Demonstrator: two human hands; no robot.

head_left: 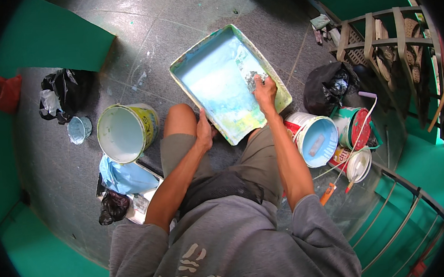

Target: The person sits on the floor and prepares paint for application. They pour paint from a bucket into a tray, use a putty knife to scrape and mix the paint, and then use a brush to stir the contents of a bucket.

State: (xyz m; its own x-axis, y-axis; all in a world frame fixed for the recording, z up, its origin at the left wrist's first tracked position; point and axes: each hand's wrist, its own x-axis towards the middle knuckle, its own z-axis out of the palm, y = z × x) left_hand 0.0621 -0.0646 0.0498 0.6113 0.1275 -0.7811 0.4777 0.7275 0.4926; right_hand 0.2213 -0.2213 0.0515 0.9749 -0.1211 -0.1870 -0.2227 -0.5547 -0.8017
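Observation:
A large, shallow paint tray [251, 51] is tilted in front of me, near my knees. Pale blue paint coats its inside, and yellow-green stains mark its near corner. My left hand [204, 129] is closed at the tray's left edge, steadying it by the side. Inside the tray, near its right wall, my right hand [265, 91] has its fingers drawn together and pressed down on a mottled grey-white patch [251, 73]. Whether that patch is bare tray or a scrap in my fingers, I cannot make out.
Left of me stand a yellow-labelled bucket [121, 133], a small blue-stained tub [79, 130] and black plastic bags [72, 92]. On the right are a blue-lined bucket [317, 141], paint cans [358, 129], a roller frame [367, 95], an orange-handled tool [328, 194] and a shoe rack [375, 40].

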